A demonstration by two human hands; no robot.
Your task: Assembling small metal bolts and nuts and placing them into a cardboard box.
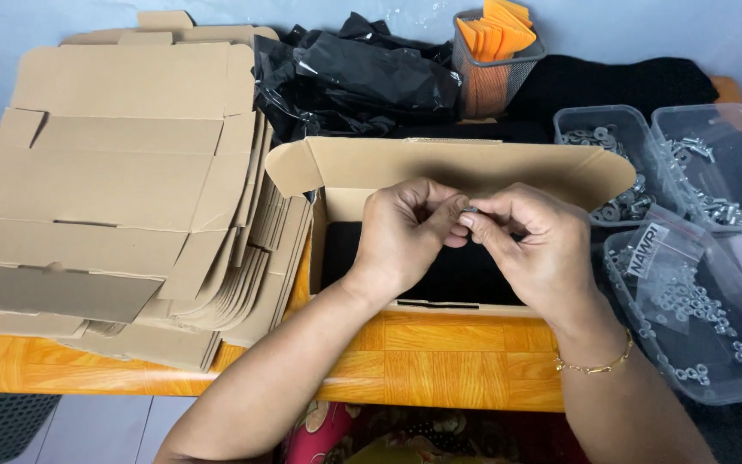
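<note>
My left hand (405,234) and my right hand (532,249) meet over an open cardboard box (465,167) with a black lining inside. Between the fingertips of both hands is a small metal fastener (471,210), mostly hidden by the fingers. A thin gold bracelet (596,366) circles my right wrist. The box's lid flap stands open toward the back.
A tall stack of flat cardboard box blanks (122,189) fills the left of the orange table (440,361). Clear plastic tubs of nuts (689,301), washers (603,142) and bolts (714,163) stand on the right. Black plastic bags (354,77) and a mesh cup of orange cards (491,51) sit behind.
</note>
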